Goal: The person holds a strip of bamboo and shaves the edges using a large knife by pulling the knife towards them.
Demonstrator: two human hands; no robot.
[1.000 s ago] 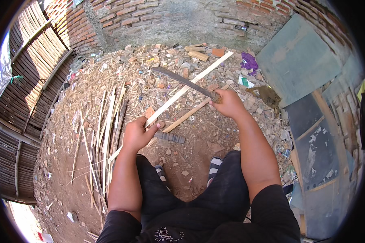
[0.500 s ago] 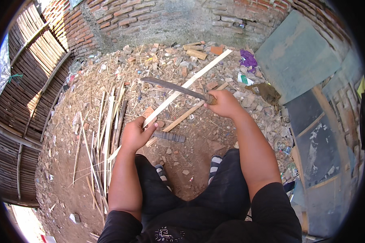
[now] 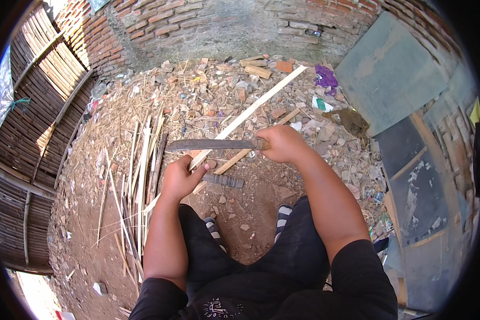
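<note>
My left hand (image 3: 180,178) is closed around the lower part of a long pale wooden strip (image 3: 258,103), which slants up to the right, away from me. In my right hand (image 3: 281,144) is the handle of a machete (image 3: 213,144). Its dark blade points left and lies across the strip, a little beyond my left fingers. Whether the edge touches the wood, I cannot tell. Beneath them on the ground lies another wooden stick (image 3: 234,160), and a dark ridged block (image 3: 224,180) rests just in front of my feet.
Several thin wooden strips (image 3: 142,181) lie in a bundle on the left. Rubble and straw cover the ground up to a brick wall (image 3: 224,32). Grey-green boards (image 3: 392,74) lean at the right, near a purple cloth (image 3: 326,79). A bamboo slat wall (image 3: 45,122) stands left.
My right hand has moved slightly left and nearer to me. The machete has slid down along the strip toward my left hand, and its blade is now nearly level. My left hand stays put.
</note>
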